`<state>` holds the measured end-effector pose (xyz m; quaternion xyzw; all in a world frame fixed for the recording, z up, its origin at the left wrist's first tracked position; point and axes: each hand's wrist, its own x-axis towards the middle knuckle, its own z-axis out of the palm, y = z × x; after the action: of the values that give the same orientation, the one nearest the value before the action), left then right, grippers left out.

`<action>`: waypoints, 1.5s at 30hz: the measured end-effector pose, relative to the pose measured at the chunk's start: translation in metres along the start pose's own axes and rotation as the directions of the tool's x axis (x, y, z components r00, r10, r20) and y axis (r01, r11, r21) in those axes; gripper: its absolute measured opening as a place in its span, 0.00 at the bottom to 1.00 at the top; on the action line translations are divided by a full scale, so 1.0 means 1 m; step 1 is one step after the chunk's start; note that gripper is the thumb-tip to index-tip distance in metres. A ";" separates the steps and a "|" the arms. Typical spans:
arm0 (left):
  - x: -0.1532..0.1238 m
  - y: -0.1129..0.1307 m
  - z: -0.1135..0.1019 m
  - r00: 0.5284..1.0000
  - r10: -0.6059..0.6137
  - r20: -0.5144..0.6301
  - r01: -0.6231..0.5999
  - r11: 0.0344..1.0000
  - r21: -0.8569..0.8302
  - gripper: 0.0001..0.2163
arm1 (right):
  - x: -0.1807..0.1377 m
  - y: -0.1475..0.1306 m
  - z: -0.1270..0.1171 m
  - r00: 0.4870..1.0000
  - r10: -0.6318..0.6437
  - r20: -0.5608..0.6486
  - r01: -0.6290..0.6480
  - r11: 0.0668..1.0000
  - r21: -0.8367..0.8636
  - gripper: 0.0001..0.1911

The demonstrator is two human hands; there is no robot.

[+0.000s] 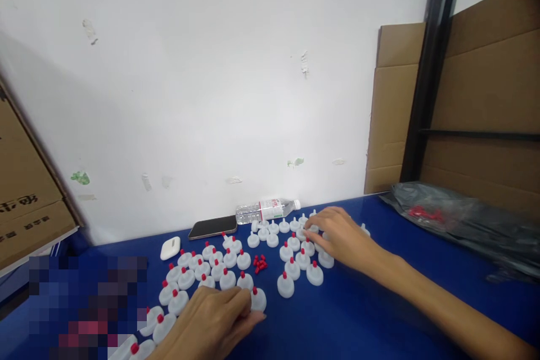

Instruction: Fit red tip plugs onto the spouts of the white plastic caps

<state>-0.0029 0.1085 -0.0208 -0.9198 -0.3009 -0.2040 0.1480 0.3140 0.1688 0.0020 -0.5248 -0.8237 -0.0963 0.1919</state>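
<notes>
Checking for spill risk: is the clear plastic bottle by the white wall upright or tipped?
Tipped: the clear plastic bottle lies on its side along the white wall, its white cap toward the picture's right.

White domed pieces: translucent plastic, smooth, softly matt.
Red tips: opaque plastic, smooth, dull sheen.
Bottle: clear plastic, glossy, ribbed toward the base.
Phone: dark, smooth, glassy face.
Small white case: smooth, hard-looking plastic.
Tabletop: smooth, low sheen; exact material unclear.
Wall: matt, marred by rough, peeled patches.
Cardboard panel: brown paperboard, matt, creased.
Upright post: dark, metal-looking, smooth.
Bag: thin grey plastic film, wrinkled, glossy in places.
</notes>
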 end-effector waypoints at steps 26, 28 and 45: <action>0.003 -0.001 0.002 0.987 0.031 -0.158 -0.043 0.996 -0.075 0.12 | -0.012 0.028 -0.024 0.673 0.564 0.479 -0.385 0.820 -0.424 0.17; 0.002 -0.001 0.001 0.985 0.033 -0.169 -0.052 0.993 -0.110 0.11 | -0.013 0.027 -0.025 0.701 0.544 0.462 -0.367 0.830 -0.420 0.16; 0.005 0.001 -0.005 0.936 0.040 -0.350 -0.089 0.988 -0.124 0.08 | -0.026 -0.065 -0.011 0.907 -0.332 -0.260 0.352 0.936 0.031 0.12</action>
<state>-0.0001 0.1086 -0.0136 -0.8869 -0.2248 -0.3779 0.1414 0.2671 0.1154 0.0039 -0.3481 -0.8750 -0.1622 0.2947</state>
